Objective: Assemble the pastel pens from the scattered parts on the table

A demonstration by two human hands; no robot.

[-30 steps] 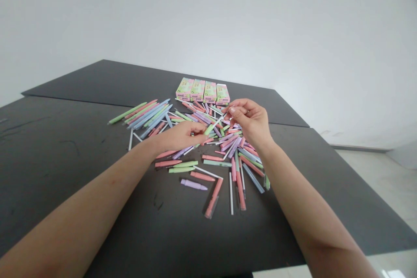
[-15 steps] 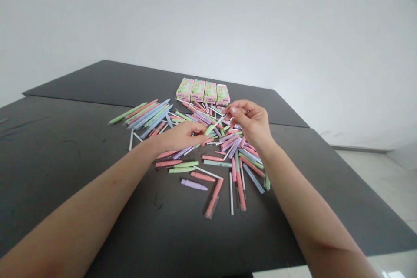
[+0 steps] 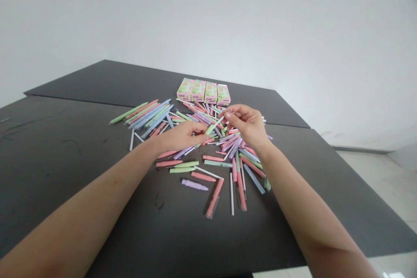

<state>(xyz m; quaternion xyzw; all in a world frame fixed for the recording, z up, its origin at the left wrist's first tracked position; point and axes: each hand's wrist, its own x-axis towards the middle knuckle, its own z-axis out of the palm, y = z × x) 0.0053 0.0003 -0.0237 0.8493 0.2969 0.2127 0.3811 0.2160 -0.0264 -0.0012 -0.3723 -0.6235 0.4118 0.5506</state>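
Note:
My left hand is closed round a light green pen barrel above the middle of the pile. From the barrel's upper end a thin white refill sticks out at a slant. My right hand pinches the refill's far end between thumb and fingers. How deep the refill sits inside the barrel cannot be made out. Beneath both hands lie many loose pen parts in pink, purple, green and blue, among them barrels, clear caps and white refills.
Four-sided small printed boxes stand in a row behind the pile. Left of it lies a bundle of whole-looking pens. Nearer me are a purple barrel, a pink capped piece and a white refill on the black table.
My right hand has come slightly down and its fingers now cover the dark end of the refill. The left hand keeps its hold on the green barrel, almost still.

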